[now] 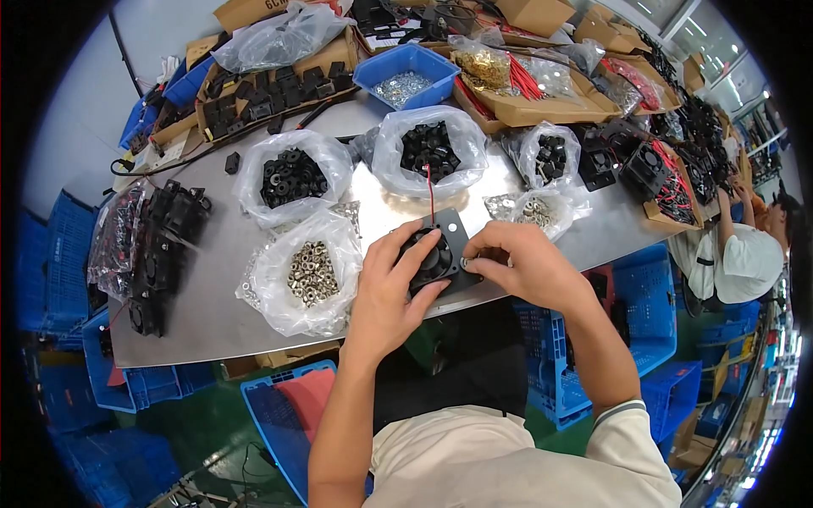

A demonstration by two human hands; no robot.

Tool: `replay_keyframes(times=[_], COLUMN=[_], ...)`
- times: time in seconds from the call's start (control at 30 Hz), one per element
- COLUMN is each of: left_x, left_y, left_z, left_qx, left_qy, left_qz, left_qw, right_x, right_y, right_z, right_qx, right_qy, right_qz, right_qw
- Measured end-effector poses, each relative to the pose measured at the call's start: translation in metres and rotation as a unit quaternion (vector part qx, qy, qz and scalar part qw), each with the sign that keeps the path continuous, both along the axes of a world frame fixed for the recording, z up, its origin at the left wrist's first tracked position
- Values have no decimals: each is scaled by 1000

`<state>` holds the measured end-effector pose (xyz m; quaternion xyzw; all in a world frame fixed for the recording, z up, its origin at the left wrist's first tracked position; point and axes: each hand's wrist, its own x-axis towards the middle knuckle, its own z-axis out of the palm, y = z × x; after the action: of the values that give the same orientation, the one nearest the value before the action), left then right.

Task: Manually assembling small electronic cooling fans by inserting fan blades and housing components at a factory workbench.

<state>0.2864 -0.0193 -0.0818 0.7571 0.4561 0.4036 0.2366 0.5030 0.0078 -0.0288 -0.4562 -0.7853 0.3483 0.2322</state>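
Observation:
A small black cooling fan (433, 259) lies on a dark square plate (455, 229) near the table's front edge. My left hand (389, 284) grips the fan, its fingers over the top and its thumb at the near side. A red wire runs from the fan toward the far bag. My right hand (527, 264) is at the plate's right side, thumb and forefinger pinching a small round metal piece (465, 263) by the corner; its exact kind is too small to tell. Left of the fan stands a clear bag of metal nuts (312, 273).
Open bags of black washers (293, 176), black plastic parts (429, 149) and small metal hardware (539, 212) stand around the plate. Behind sits a blue bin of screws (405, 86). Assembled black fan units (165, 229) are at left. At right, another person (749, 261) works.

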Motion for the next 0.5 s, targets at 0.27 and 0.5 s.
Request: replay_keyframes(times=[0.27,0.5], left_x=[-3,-1], left_y=[2,1], left_z=[-2,1], left_qx=[6,2], left_qy=[-13,14], left_qz=[-8,-11], left_qw=[1000,1000], right_x=[-48,-19], right_y=[-16,-7], right_z=[-3,-3], right_qx=[114,71], right_qy=[158,207], right_qz=[69,-11], right_qw=[978,976])
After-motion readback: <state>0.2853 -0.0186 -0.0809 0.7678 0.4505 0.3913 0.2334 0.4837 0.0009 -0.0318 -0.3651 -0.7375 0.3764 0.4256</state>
